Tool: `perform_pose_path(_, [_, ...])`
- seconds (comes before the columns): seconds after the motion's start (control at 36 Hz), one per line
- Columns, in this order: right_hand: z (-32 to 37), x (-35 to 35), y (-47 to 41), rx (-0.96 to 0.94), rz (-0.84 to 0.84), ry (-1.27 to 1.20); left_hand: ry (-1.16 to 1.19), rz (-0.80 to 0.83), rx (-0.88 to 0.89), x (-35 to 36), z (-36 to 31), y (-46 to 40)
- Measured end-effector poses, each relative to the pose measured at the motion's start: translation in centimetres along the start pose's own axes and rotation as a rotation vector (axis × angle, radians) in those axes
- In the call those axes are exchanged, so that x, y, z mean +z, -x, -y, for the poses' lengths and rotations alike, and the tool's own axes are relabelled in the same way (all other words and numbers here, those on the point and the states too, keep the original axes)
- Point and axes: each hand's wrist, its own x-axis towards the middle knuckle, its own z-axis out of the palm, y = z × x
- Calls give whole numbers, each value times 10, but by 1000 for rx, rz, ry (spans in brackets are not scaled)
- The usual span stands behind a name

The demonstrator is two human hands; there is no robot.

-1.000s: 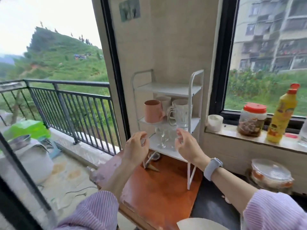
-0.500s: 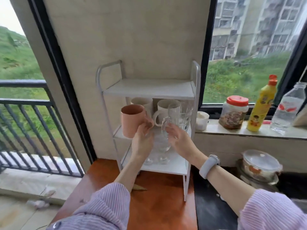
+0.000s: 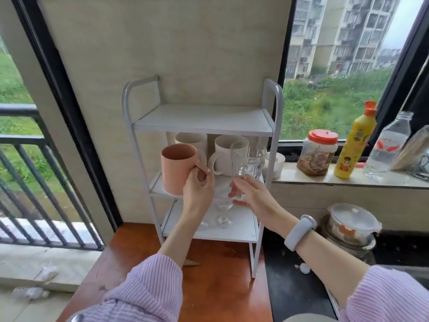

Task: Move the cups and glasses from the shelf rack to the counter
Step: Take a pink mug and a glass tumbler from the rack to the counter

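Left grip (image 3: 198, 184) pinching handle of pink mug (image 3: 178, 167), mug upright at front left of middle tier of white shelf rack (image 3: 274, 126). Right grip (image 3: 249, 196) wrapped round base of clear glass (image 3: 247, 162), glass upright at front of same tier, just right of mug. Two white mugs (image 3: 228, 151) behind, at 12 o'clock from pink mug. Stemmed glasses (image 3: 222, 213) on bottom tier, partly hidden by hands. Rack stands on brown worktop (image 3: 222, 287). Jar with red lid (image 3: 316, 152) and yellow bottle (image 3: 355, 145) on sill, at 3 o'clock from rack.
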Motion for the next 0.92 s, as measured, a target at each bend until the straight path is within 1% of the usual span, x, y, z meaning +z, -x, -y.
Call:
perform_pose_path(0.08, [3,-3,0,36,10,-76,48,-37,-4,-9,2,11])
perform_pose_path(0.14, [6,-4,-1,57,21,-168,78,-86,-10,-16,3,18])
perform_pose_path(0.22, [12,-4,-2,107,6,-265,69,-151,-31,-27,2,25])
perform_pose_path(0.36, [16,-2,-3,199,-86,-272,52,-131,-108,-41,-2,27])
perform_pose_path(0.5, [16,-1,3,185,-112,-212,110,-114,-175,-46,-3,29])
perform_pose_path(0.67, [10,3,23,119,-112,-138,117,-170,-117,-49,9,45])
perform_pose_path(0.81, [-3,6,54,39,-113,-65,88,-134,-20,-57,15,63])
perform_pose_path(0.92, [-27,9,83,-20,-163,-30,76,-82,60,-58,22,85])
